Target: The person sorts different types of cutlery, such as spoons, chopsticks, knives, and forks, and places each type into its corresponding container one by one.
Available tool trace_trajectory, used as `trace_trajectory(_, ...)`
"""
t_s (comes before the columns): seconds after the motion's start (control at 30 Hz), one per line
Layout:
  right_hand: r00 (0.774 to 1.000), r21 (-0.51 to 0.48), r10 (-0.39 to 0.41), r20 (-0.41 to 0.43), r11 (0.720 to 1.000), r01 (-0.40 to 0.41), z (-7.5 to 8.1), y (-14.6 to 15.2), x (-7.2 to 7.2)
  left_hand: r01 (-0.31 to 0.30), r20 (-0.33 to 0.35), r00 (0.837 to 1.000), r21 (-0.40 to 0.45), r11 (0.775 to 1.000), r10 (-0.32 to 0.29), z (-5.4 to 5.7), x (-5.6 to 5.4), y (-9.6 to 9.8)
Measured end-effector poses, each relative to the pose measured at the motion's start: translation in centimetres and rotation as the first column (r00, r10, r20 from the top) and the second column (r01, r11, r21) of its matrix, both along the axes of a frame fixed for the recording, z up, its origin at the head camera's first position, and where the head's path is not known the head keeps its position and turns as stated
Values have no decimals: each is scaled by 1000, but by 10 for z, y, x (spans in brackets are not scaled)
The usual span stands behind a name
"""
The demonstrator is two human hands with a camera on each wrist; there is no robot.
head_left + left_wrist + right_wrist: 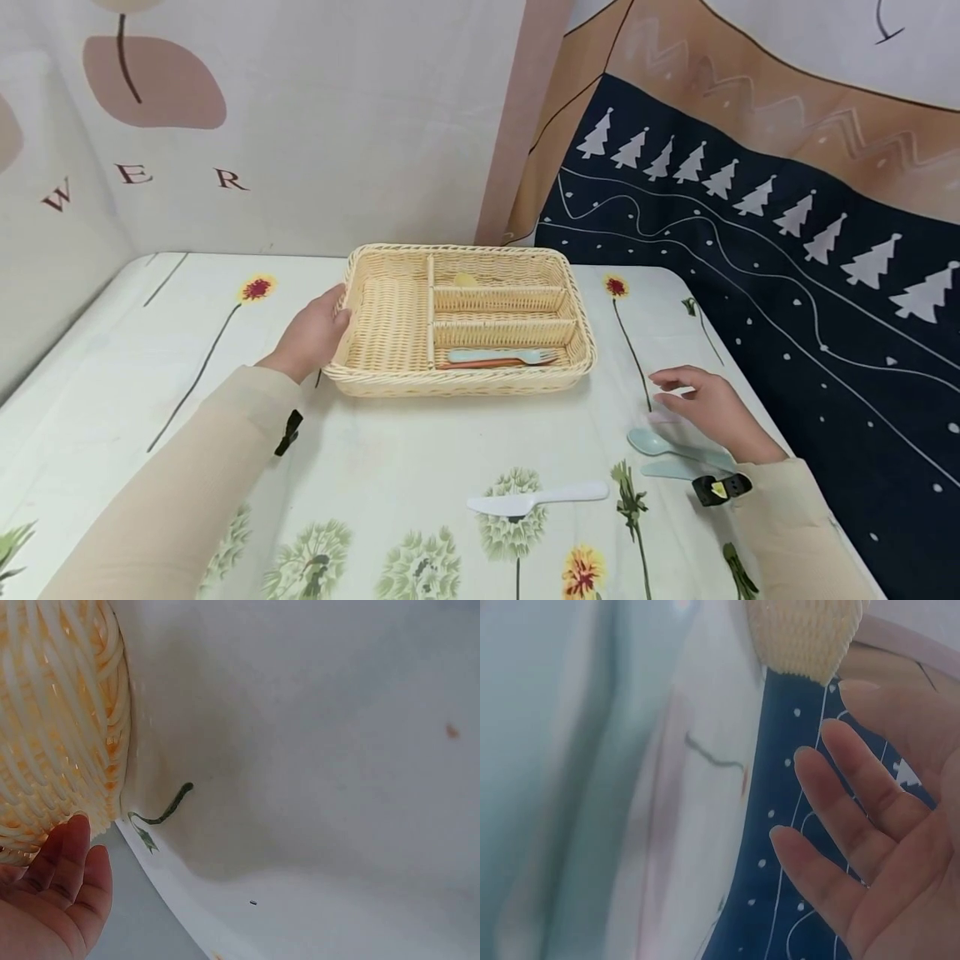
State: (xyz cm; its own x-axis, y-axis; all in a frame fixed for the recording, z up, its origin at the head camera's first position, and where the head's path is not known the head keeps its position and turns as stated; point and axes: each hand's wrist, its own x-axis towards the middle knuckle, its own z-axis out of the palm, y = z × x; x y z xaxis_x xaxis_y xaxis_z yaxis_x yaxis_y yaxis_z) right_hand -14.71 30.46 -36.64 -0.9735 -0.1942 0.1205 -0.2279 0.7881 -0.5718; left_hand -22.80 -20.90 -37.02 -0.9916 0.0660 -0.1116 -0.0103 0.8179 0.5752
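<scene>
My left hand (313,332) holds the left rim of a woven basket (382,379), thumb over the edge. The left wrist view shows its fingers against the basket's outer wall (60,712). A light blue fork (502,356) lies in the front right compartment beside an orange-brown utensil (480,364). Something yellow (465,279) shows in the rear right compartment. My right hand (708,408) hovers with fingers apart and nothing held. Below it lie a light blue spoon (648,442), a light blue utensil with a flat end (667,471) and a partly hidden pink piece (663,417).
A white knife (536,499) lies on the flower-print tablecloth (405,450) in front of the basket. Behind the table hangs a pale cloth (337,125); a dark cloth with white trees (712,242) hangs along the right edge.
</scene>
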Motion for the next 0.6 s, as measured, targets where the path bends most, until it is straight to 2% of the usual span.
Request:
trace_trajectory(0.33,999,-5,-1,47,1000,1,-7,16,9,9,-7,1000,-6,1000,-10,2,-1,-2)
trace_trajectory(0.6,987,34,-17,159,999,12,-13,21,14,18,-1,1000,8,1000,-18,2,-1,0)
